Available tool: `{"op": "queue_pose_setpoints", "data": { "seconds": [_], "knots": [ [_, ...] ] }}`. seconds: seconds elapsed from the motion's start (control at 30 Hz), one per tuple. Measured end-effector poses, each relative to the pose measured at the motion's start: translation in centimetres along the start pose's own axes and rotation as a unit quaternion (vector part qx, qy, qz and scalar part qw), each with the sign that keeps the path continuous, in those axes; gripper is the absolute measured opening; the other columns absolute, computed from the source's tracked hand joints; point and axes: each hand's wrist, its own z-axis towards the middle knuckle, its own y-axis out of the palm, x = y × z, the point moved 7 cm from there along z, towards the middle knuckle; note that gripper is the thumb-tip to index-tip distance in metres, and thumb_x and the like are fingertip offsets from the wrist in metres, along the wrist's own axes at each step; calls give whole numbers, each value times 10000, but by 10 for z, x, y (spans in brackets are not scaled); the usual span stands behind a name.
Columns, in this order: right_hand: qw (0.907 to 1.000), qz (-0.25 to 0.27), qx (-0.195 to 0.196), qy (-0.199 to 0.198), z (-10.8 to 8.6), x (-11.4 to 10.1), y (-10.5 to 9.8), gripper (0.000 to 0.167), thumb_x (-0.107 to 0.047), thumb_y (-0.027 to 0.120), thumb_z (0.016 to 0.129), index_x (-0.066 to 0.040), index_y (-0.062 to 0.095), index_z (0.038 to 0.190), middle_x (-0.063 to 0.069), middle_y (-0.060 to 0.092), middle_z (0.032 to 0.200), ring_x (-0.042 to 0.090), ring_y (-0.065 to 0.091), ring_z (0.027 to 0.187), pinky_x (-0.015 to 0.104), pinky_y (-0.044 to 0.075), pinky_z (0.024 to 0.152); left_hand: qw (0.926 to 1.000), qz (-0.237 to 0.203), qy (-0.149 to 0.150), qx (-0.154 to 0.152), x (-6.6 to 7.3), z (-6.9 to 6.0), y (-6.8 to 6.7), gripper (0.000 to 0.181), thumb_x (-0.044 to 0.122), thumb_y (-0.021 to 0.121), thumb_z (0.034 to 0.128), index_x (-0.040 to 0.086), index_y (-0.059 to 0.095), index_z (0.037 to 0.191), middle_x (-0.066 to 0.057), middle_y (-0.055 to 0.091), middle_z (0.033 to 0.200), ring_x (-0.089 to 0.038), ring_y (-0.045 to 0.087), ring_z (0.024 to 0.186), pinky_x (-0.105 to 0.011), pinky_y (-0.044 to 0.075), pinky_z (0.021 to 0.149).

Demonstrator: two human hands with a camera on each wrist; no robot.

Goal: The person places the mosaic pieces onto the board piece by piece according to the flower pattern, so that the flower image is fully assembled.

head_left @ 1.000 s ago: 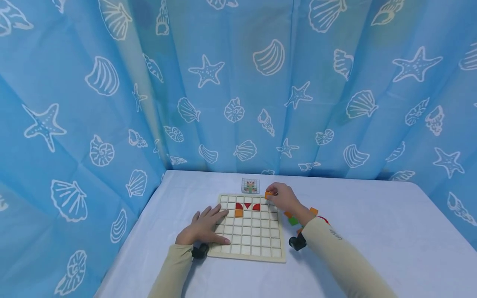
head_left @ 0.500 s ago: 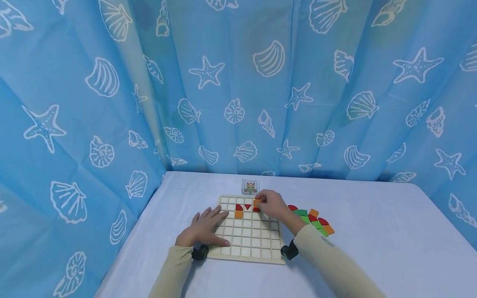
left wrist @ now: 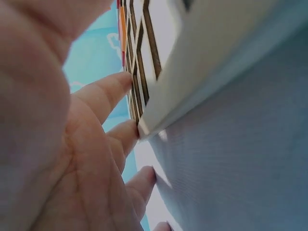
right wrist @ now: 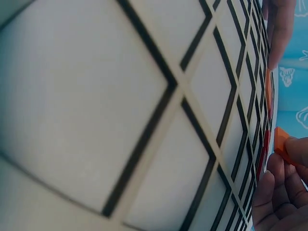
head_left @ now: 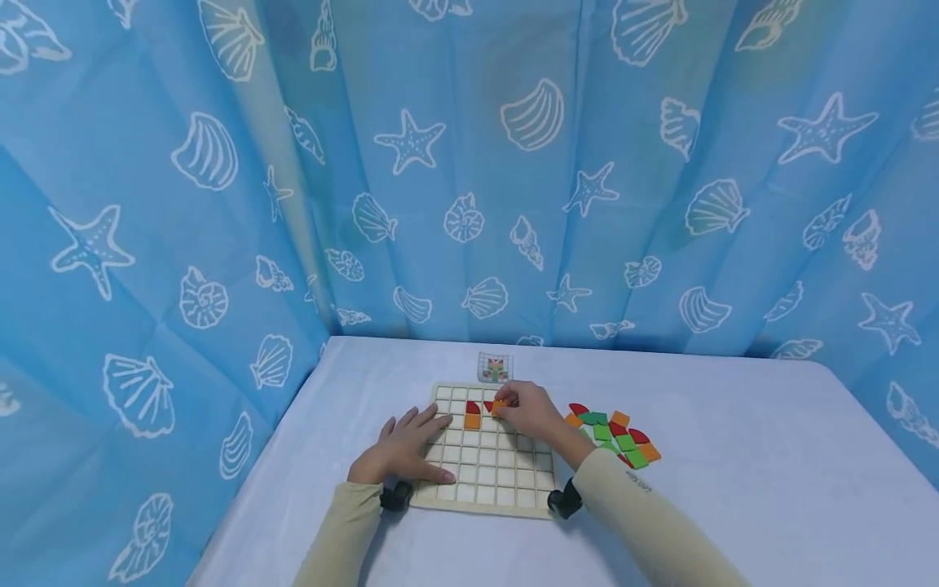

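Note:
A pale wooden board with a square grid (head_left: 487, 474) lies on the table. My left hand (head_left: 405, 450) rests with spread fingers on its left side; in the left wrist view those fingertips (left wrist: 126, 79) touch its edge. My right hand (head_left: 531, 412) pinches an orange square tile (head_left: 498, 409) over the upper part of the grid. The right wrist view has this orange tile (right wrist: 280, 140) between thumb and fingers, just off the board. Left of it sit a red quarter-round tile (head_left: 473, 406), an orange square below that, and a partly covered red triangle (head_left: 487, 406).
A loose pile of green, red and orange tiles (head_left: 603, 433) lies right of the board. Behind the board is a small pattern card (head_left: 495, 368). A blue shell-print curtain (head_left: 469, 163) hangs along the back and left of the white table (head_left: 734, 456).
My right hand has carried the orange tile leftward from the board's upper right corner to near the red triangle, uncovering the tile pile. The left hand stays in place.

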Motion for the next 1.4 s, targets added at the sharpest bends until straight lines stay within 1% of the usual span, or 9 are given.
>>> {"op": "queue_pose_setpoints", "data": {
  "seconds": [0.07,0.27,0.5,0.7,0.93,1.07,1.17,1.3,1.4],
  "knots": [
    [10000,-30,-20,-76,0,0,1,140,-96,695,909,-63,694,1045,34,672,968,165,603,889,354,556,803,10000,20,4,7,0,1,1,1016,625,821,677,274,383,1524,-58,239,1647,-380,146,1521,-660,104,1192],
    [9999,-90,-82,-3,1,-1,4,141,-117,697,907,-90,705,1045,17,667,958,164,582,878,341,545,817,10000,65,22,-10,-1,4,2,1021,646,806,681,289,367,1531,-48,225,1652,-372,135,1526,-656,98,1195],
    [9994,-66,-349,-56,-1,-2,14,129,-116,675,922,-90,706,1044,0,652,904,149,564,823,298,523,756,9999,116,-52,-73,-4,3,2,1023,649,808,675,302,368,1530,-35,218,1655,-366,123,1530,-653,84,1199],
    [9992,-297,-209,-152,-1,-3,14,110,-114,687,917,-100,718,1022,-11,660,876,138,568,799,324,534,779,9999,108,-8,-12,-2,3,1,1016,648,806,679,300,371,1529,-38,221,1654,-371,126,1529,-656,85,1198],
    [9990,-341,-267,-98,2,-2,15,111,-132,692,916,-113,719,1022,-23,658,875,133,565,799,315,530,776,10000,93,-8,-32,-2,3,1,1013,643,805,685,288,373,1529,-46,224,1653,-375,133,1526,-661,95,1194],
    [9986,-415,-207,-247,2,-5,13,102,-128,692,917,-106,716,1014,-17,658,876,128,567,799,321,531,776,9999,110,65,10,0,4,-3,1005,630,808,689,280,377,1527,-50,228,1651,-376,140,1523,-665,102,1191],
    [9984,-430,-219,-301,1,-7,14,97,-124,695,915,-98,713,1007,-14,656,873,128,568,797,323,530,777,9999,118,59,-12,2,4,-4,1004,627,809,689,278,379,1526,-53,230,1650,-378,143,1522,-667,106,1190],
    [9984,-425,-271,-258,-1,-6,17,92,-127,693,919,-103,712,1006,-19,655,874,124,567,799,318,533,788,9999,94,1,-81,1,3,-2,1003,626,808,691,277,378,1527,-56,228,1651,-379,140,1523,-666,101,1191],
    [9981,-442,-286,-327,-4,-4,20,79,-118,686,921,-101,709,995,-21,659,874,115,573,798,325,536,782,9999,43,-42,-87,-2,2,5,1004,628,811,687,285,379,1526,-48,228,1651,-372,136,1526,-660,93,1195]
  ]
}}
